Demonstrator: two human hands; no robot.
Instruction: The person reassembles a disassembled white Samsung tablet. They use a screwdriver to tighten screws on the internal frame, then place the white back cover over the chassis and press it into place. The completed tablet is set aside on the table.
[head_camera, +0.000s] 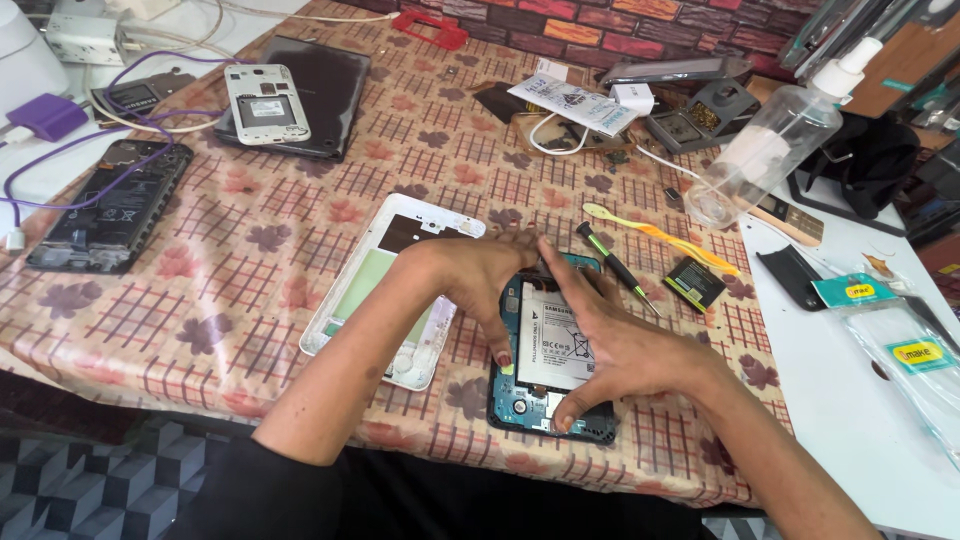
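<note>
We see both hands at work over an opened device (545, 385) that lies face down near the front edge of the table (250, 330), which is covered by a patterned cloth with flowers and checks. The device shows a blue circuit board and a large white battery (555, 345) seated in its middle. The left hand (480, 275) comes in from the left and presses its fingers on the left edge of the battery, one fingertip reaching down along that side. The right hand (625, 350) spreads over the battery's right side, thumb low near the bottom edge of the device, fingers stretched toward the top. The two hands are close together, both bearing on the battery; whether either truly grips it, we cannot quite tell.

Just left of the device lies a white back cover (370, 300), hollow side up. Beside the right hand, toward the back, sit a black screwdriver with a green tip (615, 265), a yellow plastic pry tool (650, 235) and a small dark battery (695, 283). A clear spray bottle (770, 150) leans near the right edge. Toward the back left corner rest a dark opened phone (110, 205) and a white phone frame (265, 103) on a black tablet (310, 85).
</note>
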